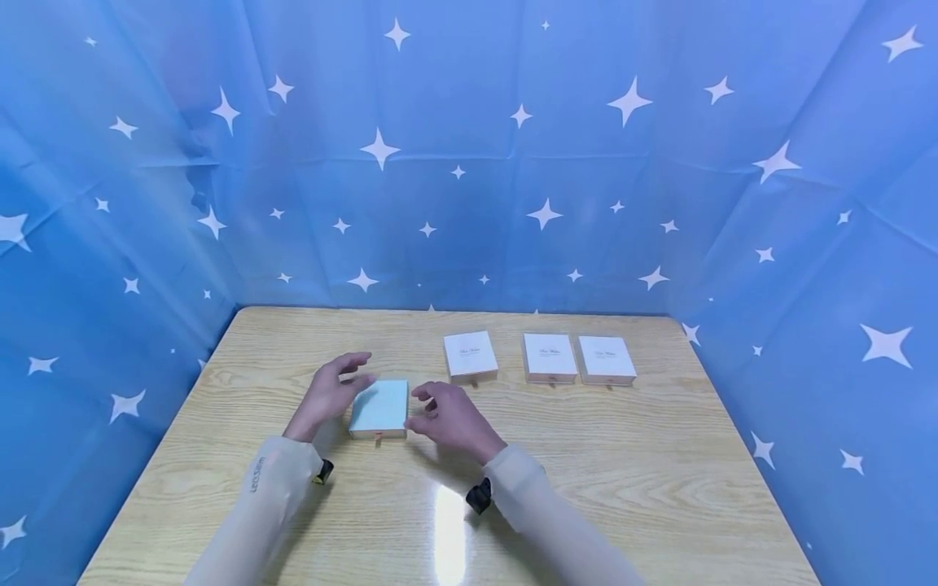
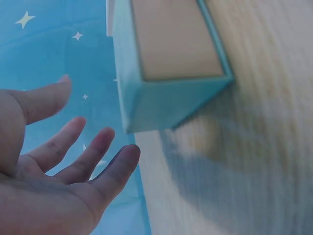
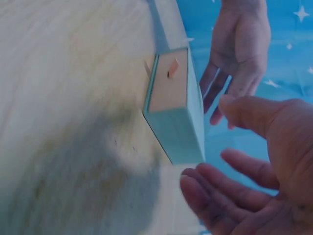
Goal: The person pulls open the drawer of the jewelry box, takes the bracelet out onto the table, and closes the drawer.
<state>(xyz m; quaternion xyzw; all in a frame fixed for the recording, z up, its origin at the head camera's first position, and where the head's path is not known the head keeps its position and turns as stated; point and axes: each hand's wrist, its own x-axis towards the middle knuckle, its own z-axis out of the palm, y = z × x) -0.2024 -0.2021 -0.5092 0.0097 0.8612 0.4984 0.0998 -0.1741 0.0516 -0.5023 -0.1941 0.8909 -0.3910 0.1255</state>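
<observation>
Toward left edge of table [image 1: 681, 439] | turquoise box [image 1: 379, 405] is flanked, ungrasped, by left hand [image 1: 331, 395], right hand [image 1: 454, 419] | even squeeze is advised

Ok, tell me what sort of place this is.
Probably a makeshift filming booth: a blue star-patterned curtain surrounds three sides of a wooden table, with a small turquoise box set out on it.
</observation>
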